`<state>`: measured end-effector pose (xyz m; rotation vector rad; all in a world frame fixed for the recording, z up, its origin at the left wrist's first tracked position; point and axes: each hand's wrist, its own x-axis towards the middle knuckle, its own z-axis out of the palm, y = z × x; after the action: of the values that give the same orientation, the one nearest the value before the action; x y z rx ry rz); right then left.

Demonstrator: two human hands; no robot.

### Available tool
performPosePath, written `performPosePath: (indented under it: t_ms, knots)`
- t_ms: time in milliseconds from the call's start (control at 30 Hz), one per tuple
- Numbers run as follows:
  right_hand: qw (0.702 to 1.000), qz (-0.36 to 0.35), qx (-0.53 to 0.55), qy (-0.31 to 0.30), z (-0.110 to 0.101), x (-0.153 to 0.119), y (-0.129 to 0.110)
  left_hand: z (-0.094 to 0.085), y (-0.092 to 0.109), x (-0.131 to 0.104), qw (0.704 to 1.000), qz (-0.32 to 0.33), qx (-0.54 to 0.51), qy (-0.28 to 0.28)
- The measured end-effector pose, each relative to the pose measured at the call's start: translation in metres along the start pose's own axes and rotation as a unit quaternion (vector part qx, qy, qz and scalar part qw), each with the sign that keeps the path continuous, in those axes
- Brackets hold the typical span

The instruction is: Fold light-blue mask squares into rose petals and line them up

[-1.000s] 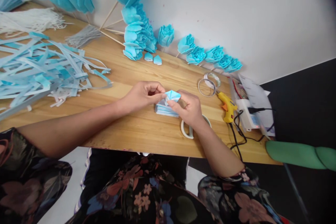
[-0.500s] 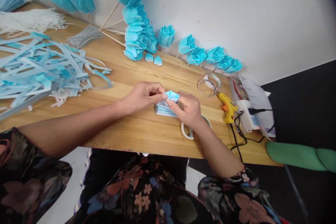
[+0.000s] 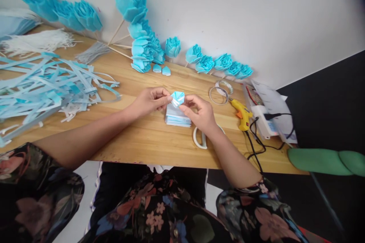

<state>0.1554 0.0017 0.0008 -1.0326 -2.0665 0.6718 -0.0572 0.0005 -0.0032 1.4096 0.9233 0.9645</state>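
A small folded piece of blue and white fabric [image 3: 178, 99], with creases meeting near its middle, is held up above the table. My left hand [image 3: 154, 100] pinches its left edge between thumb and fingers. On the other side, my right hand [image 3: 199, 112] has its thumb and fingertips closed on the right edge. Just beneath lies a neat stack of pale blue and white fabric pieces [image 3: 178, 120], partly hidden by the held piece. White-handled scissors [image 3: 199, 139] rest under my right wrist, their blades hidden.
Loose blue strips [image 3: 57, 87] are heaped at left. Blue fabric flowers [image 3: 141, 53] on sticks line the wall, with two small folded petals [image 3: 166, 71] nearby. Tape rolls [image 3: 218, 95], a yellow glue gun [image 3: 242, 114] and a corded white power strip [image 3: 264, 121] occupy the right.
The folded piece has been turned and now shows more white along its creases. My hands have drawn slightly apart, uncovering more of the stack. The whole view has shifted a little.
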Motion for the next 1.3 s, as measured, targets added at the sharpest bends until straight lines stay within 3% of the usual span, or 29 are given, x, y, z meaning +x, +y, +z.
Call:
performPosePath:
  t_ms: [133, 267, 367, 467, 567, 767, 933, 1133, 1300]
  knots:
    - [0.995, 0.071, 0.069, 0.001, 0.005, 0.0, 0.004, 0.001, -0.003, 0.001, 1.0, 0.003, -0.009, 0.005]
    - [0.991, 0.096, 0.087, 0.039, 0.0, 0.011, 0.006, 0.003, -0.006, 0.002, 1.0, -0.001, -0.017, 0.001]
    - [0.991, 0.106, -0.011, 0.08, -0.011, 0.031, 0.007, 0.003, -0.008, 0.002, 1.0, -0.005, -0.024, 0.008]
    - [0.967, 0.112, -0.206, 0.098, -0.015, 0.055, 0.013, 0.003, -0.008, 0.002, 0.999, -0.011, -0.03, 0.001]
    - [0.945, 0.082, -0.314, 0.034, -0.01, 0.075, 0.019, 0.003, -0.008, 0.002, 1.0, -0.016, -0.026, 0.002]
    - [0.971, 0.046, -0.224, -0.073, -0.019, 0.098, 0.03, 0.005, -0.01, 0.003, 1.0, -0.013, -0.01, -0.002]
    - [0.955, -0.021, -0.223, -0.195, -0.024, 0.097, 0.039, 0.007, -0.008, 0.002, 1.0, -0.021, 0.017, -0.006]
    - [0.958, -0.035, -0.214, -0.19, -0.003, 0.094, 0.054, 0.007, -0.008, 0.001, 0.999, -0.005, 0.033, -0.013]
    - [0.958, 0.085, -0.253, -0.108, 0.001, 0.11, 0.07, 0.006, -0.012, 0.003, 0.999, 0.002, 0.031, -0.028]
